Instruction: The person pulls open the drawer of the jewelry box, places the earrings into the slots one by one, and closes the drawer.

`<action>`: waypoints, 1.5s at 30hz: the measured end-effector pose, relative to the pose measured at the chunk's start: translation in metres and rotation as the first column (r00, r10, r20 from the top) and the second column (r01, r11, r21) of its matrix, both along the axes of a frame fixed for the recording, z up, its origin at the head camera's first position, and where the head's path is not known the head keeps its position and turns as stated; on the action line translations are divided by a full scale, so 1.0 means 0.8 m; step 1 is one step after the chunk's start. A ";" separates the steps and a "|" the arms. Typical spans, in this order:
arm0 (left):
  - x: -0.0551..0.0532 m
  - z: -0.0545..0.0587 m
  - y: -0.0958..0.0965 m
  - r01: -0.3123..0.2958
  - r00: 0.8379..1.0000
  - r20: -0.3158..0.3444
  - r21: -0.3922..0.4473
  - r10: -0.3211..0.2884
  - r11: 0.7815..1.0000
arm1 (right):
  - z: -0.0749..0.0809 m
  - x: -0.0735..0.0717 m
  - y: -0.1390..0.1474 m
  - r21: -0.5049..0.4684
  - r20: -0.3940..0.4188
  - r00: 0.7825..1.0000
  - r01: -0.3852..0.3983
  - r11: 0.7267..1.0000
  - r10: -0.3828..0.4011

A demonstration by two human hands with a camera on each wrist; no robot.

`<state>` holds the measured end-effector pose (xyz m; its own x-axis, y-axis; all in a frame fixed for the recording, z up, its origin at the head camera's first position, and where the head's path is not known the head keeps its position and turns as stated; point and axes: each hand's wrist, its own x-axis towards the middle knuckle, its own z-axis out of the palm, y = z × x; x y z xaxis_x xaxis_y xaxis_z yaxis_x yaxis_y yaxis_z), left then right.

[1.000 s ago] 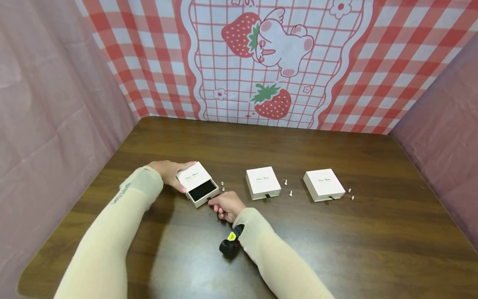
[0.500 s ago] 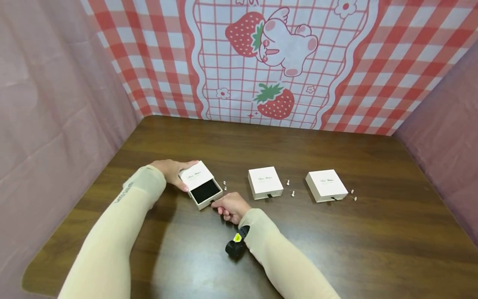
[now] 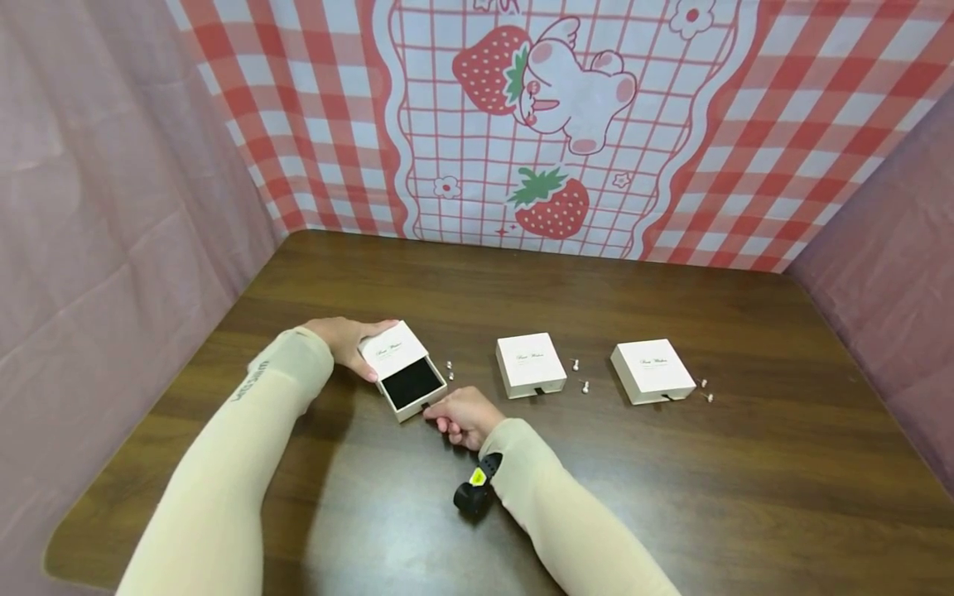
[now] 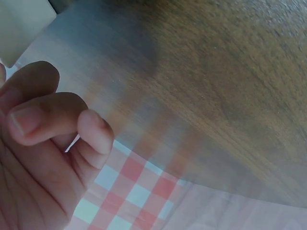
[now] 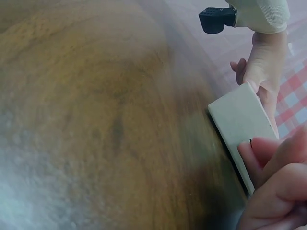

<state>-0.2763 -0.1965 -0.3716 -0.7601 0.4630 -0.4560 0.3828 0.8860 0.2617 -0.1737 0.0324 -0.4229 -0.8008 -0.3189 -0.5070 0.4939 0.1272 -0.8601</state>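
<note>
White drawer box (image 3: 391, 348) is seen in the head view on the left part of the brown table (image 3: 671, 497), set askew, its black-lined drawer (image 3: 411, 385) partly out toward the near right. The back end is gripped by the left hand (image 3: 346, 346), opened about as wide as the box. The dark pull tab (image 3: 426, 406) is pinched by the right hand (image 3: 468, 416) between thumb and index finger, the other fingers folded. Two small studs (image 3: 450, 377) lie just beside the drawer; a middle box (image 3: 531, 364) and a right box (image 3: 652, 371) stand farther along.

In the left wrist view, only a pale corner is shown beside bent fingers; their hold cannot be told from there.

In the right wrist view, the pinch is seen against the drawer's front, with the left hand behind. The pull is probably best kept level and straight in line with the box, steady rather than jerked, the back end firmly braced, and the nearby studs left unbrushed.
</note>
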 end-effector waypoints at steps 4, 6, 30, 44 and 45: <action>-0.001 -0.003 -0.003 0.003 1.000 0.000 0.014 -0.003 1.000 | 0.000 -0.001 0.000 0.004 0.015 1.000 -0.011 1.000 0.011; -0.001 -0.004 -0.004 0.006 1.000 -0.002 0.013 -0.006 1.000 | 0.000 -0.002 0.000 0.015 0.016 1.000 -0.016 1.000 0.016; -0.004 0.001 -0.001 0.012 0.998 0.057 0.089 -0.017 0.996 | 0.080 -0.068 0.047 0.321 -0.372 0.897 -0.119 0.939 0.241; 0.002 0.005 -0.002 0.047 0.997 0.050 0.067 -0.050 0.997 | 0.041 -0.072 0.034 0.396 -0.420 0.886 -0.014 0.918 0.195; 0.002 0.005 -0.002 0.050 0.998 0.046 0.057 -0.053 0.997 | 0.039 -0.072 0.033 0.422 -0.446 0.873 0.008 0.907 0.199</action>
<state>-0.2748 -0.1985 -0.3674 -0.7128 0.5265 -0.4633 0.4134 0.8491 0.3288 -0.2312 0.0589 -0.3919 -0.9490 -0.2602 -0.1780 0.0123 0.5337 -0.8456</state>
